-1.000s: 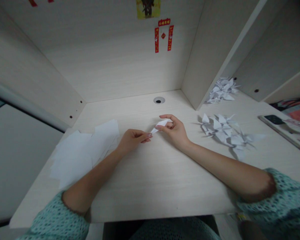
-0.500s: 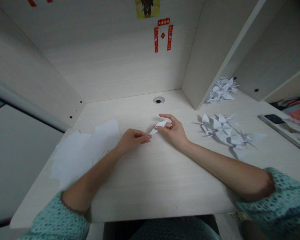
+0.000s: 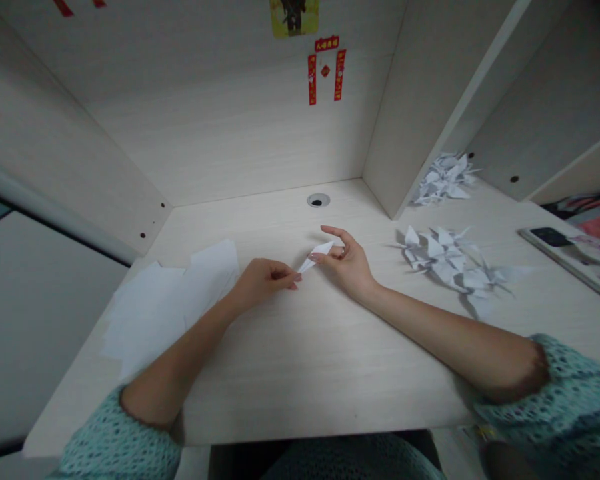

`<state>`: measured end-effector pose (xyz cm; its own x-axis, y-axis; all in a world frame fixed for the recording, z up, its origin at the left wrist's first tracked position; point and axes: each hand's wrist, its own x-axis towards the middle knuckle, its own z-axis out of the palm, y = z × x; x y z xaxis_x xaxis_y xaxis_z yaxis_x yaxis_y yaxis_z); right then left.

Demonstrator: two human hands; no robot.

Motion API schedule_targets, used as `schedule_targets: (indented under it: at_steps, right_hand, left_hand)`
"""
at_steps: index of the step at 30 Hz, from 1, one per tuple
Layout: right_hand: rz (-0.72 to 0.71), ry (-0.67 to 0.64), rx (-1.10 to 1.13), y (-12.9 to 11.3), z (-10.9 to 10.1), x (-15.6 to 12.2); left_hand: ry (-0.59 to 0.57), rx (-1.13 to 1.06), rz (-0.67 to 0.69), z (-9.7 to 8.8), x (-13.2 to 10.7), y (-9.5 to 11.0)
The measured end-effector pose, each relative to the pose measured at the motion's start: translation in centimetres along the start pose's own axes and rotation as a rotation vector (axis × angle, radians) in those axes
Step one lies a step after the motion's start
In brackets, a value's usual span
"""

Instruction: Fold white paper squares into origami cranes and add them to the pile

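Note:
A small, narrow folded piece of white paper (image 3: 314,255) is held between both hands just above the pale wooden desk (image 3: 305,353). My left hand (image 3: 263,281) pinches its near tip with closed fingers. My right hand (image 3: 347,261) pinches its far end with thumb and middle fingers while the index finger sticks out. Both forearms rest on the desk, with teal knit sleeves pushed up.
Loose white paper sheets (image 3: 170,300) lie at the left of the desk. A heap of folded white paper cranes (image 3: 447,260) sits to the right, another heap (image 3: 443,179) in the shelf bay behind. A phone on a book (image 3: 565,250) lies far right. A cable hole (image 3: 318,200) is at the back.
My right hand's index finger has lifted off the paper and straightened. My left hand has closed tighter on the paper's near tip. The paper has barely moved.

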<state>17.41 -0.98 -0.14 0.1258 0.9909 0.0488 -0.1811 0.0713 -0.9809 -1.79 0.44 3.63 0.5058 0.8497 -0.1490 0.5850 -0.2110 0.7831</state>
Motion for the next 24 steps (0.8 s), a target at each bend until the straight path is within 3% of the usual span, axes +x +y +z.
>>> schedule_targets:
  at_steps: [6, 10, 14, 24]
  right_hand:
    - [-0.089, 0.031, 0.002, -0.1, -0.2, 0.1]
    - [-0.097, 0.02, -0.013, 0.1, -0.2, 0.1]
    - [-0.096, -0.017, -0.026, 0.3, 0.0, -0.1]
    - [-0.14, -0.03, -0.077, -0.4, 0.3, -0.8]
  left_hand:
    - [-0.048, -0.197, -0.049, 0.1, 0.4, -1.0]
    - [0.021, -0.274, -0.055, 0.5, 0.6, -1.4]
    - [0.077, -0.211, -0.078, 1.4, 0.5, -1.1]
    - [0.127, -0.334, -0.091, 2.6, 0.4, -0.2]
